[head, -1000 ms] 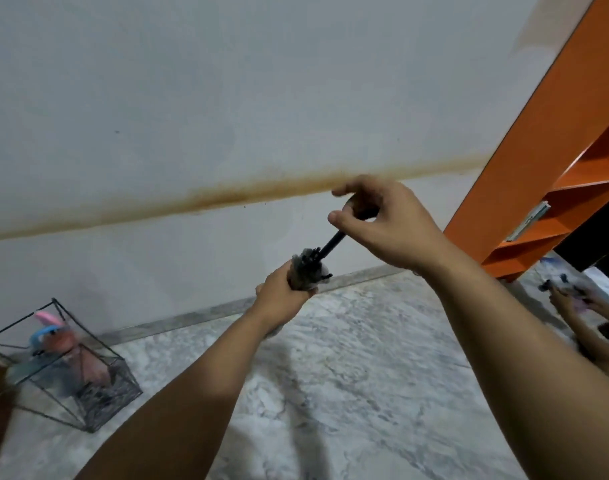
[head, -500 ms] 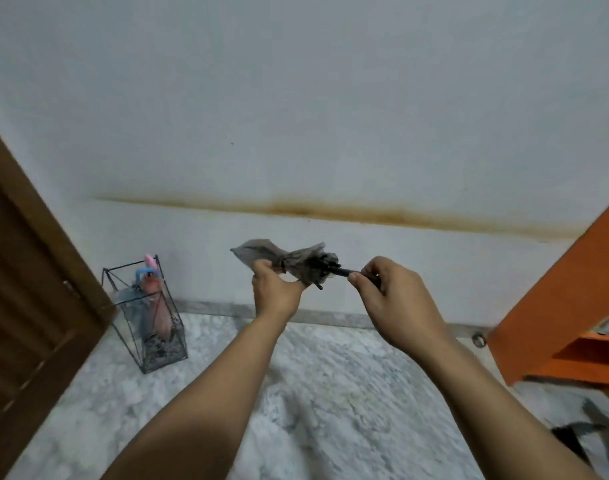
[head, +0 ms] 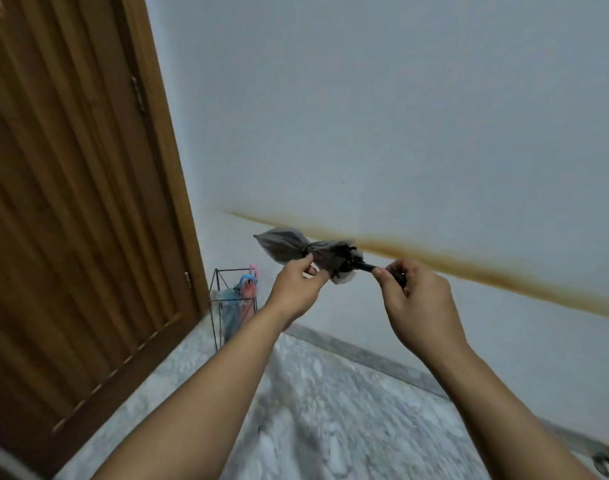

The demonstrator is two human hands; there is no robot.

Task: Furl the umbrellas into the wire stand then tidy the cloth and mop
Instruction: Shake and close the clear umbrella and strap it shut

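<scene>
The head view is the only one. A grey umbrella (head: 308,252), folded down and bunched, is held up in front of the wall (head: 417,116) between both hands, its long axis roughly level and running left to right across the view. The left hand (head: 294,292) grips the gathered canopy near its middle, fingers and thumb curled round the fabric, with the loose tip end poking out past it to the left. The right hand (head: 419,303) pinches the dark handle (head: 382,271) at the other end, thumb and fingers closed on it.

The wire stand (head: 233,306) sits on the marble floor (head: 330,410) in the corner, just beside the wooden door (head: 71,202), with a blue and pink umbrella (head: 245,289) already standing in it. It lies below and to the left of the hands, on the left hand's side, so the canopy end is the end nearer to it. Dropping the grey one in will likely mean swinging its axis from level to upright, tip down, and carrying it leftward and downward.
</scene>
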